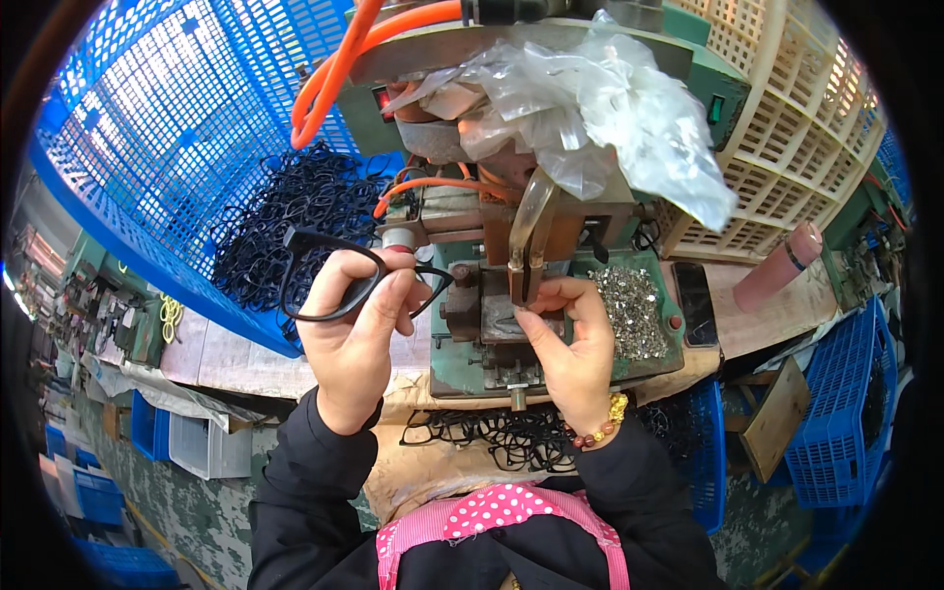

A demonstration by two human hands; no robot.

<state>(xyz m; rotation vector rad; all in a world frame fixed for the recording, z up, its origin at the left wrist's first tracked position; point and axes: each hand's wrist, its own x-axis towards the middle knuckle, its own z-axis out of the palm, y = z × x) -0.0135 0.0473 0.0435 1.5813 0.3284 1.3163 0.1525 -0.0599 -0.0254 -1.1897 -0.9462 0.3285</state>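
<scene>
My left hand (354,329) holds a black eyeglass frame front (324,280) up in front of a small green bench machine (551,324). My right hand (570,349) rests on the machine's metal bed, its fingertips pinched at the jig just below the vertical metal tool (529,241); whether it grips a small part I cannot tell. A heap of small shiny metal pieces (629,310) lies in the machine's tray right of that hand. A pile of black frames (511,433) lies below the machine near my lap.
A blue mesh crate (177,128) at the left holds many black frames (295,216). Orange hoses (334,79) and crumpled clear plastic (600,98) hang over the machine. A cream crate (796,138), a dark phone (696,303), a pink bottle (777,267) and more blue crates (836,413) stand right.
</scene>
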